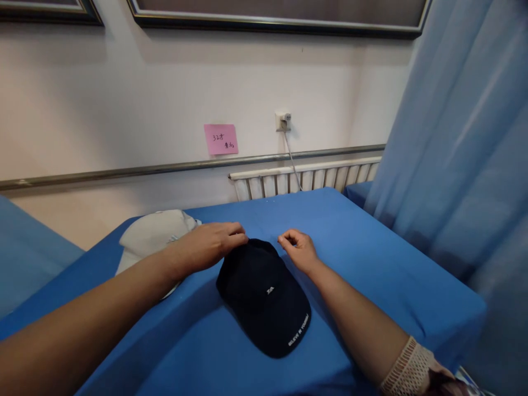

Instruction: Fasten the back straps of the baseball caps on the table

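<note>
A dark navy baseball cap (259,297) sits on the blue-covered bed, its brim pointing towards me and to the right. White lettering runs along the brim's edge, and a small white logo marks the front. My left hand (212,243) has its fingers closed on the cap's back edge. Just right of that edge, apart from the cap, my right hand (300,252) is closed in a pinch with nothing visible in it. Partly hidden behind my left forearm lies a light grey-white cap (150,234).
A blue sheet covers the bed (396,291). Blue curtains (466,154) hang at the right. Along the wall run a metal rail (165,166) and a white radiator (289,181). A plugged socket (283,121) and a pink note (221,139) are above.
</note>
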Demonstrator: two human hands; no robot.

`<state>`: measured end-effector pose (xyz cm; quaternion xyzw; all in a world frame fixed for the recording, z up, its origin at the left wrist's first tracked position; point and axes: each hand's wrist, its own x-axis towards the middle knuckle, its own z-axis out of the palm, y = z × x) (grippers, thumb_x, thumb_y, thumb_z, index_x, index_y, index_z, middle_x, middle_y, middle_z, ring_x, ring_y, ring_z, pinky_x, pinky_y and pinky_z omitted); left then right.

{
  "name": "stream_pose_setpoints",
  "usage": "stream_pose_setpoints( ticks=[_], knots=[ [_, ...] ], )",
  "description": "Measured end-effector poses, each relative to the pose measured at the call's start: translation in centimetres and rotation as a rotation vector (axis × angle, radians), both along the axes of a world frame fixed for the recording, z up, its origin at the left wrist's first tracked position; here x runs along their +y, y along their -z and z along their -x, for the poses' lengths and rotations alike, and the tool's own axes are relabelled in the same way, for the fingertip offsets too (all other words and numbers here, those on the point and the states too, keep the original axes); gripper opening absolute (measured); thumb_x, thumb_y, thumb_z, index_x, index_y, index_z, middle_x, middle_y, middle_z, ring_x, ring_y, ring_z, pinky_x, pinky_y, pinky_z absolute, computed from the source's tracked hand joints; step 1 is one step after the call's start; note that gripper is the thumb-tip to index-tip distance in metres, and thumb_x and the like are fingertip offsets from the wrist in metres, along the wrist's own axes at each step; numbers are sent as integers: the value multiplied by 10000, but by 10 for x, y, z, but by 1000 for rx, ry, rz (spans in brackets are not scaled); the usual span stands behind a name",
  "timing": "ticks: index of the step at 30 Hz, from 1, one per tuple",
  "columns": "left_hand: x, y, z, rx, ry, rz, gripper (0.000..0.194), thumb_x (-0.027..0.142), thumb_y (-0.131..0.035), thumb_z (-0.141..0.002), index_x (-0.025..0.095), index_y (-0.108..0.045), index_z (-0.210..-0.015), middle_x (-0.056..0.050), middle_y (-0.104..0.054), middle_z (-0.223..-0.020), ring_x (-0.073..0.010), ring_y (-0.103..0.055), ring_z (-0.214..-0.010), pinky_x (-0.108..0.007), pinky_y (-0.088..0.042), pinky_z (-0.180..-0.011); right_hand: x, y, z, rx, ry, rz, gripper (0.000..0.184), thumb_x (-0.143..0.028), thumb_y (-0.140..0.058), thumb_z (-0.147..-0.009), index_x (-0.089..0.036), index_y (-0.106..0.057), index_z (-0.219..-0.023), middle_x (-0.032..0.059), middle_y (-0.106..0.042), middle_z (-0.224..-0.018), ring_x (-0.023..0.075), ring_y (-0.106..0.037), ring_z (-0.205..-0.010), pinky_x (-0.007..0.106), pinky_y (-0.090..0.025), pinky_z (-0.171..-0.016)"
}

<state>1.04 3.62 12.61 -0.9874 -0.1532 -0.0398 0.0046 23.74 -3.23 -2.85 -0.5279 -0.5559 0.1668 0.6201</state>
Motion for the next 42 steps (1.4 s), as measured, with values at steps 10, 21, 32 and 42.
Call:
stream_pose_setpoints(
  ticks=[10, 21, 32, 42],
  knots=[
    [5, 55, 7, -418, -405, 123, 326, 384, -467, -882, 195, -667, -1057, -64, -714, -944, -196, -647, -787, -305, -500, -741, -6, -1, 8, -99, -88, 63, 158, -303, -602, -853, -188, -647, -754, -5, -624, -737, 121, -573, -670, 239, -443, -628],
    [10, 75, -7, -488, -547, 311, 351, 471, -558, -800, 212, -703, -987, -38, -719, -891, -186, -645, -726, -296, -501, -685, -2, 7, 14, -186, -191, 169, 26, -207, -672, -797, -199, -693, -810, -6, -625, -793, 118, -571, -709, 252, -467, -671],
    [7, 80, -10, -673, -585, 430, 345, 467, -605, -785, 179, -651, -969, -11, -675, -768, -163, -629, -686, -280, -489, -658, -5, 0, 21, -91, -95, 143, 204, -310, -666, -815, -213, -669, -995, 28, -651, -935, 148, -604, -815, 270, -478, -708],
    [8, 80, -17, -729, -591, 421, 353, 482, -645, -753, 188, -671, -947, -7, -667, -755, -152, -595, -662, -275, -484, -646, 2, -2, 37, -103, -40, 81, 96, -230, -607, -826, -214, -592, -733, -15, -607, -719, 128, -558, -644, 254, -449, -619]
  ],
)
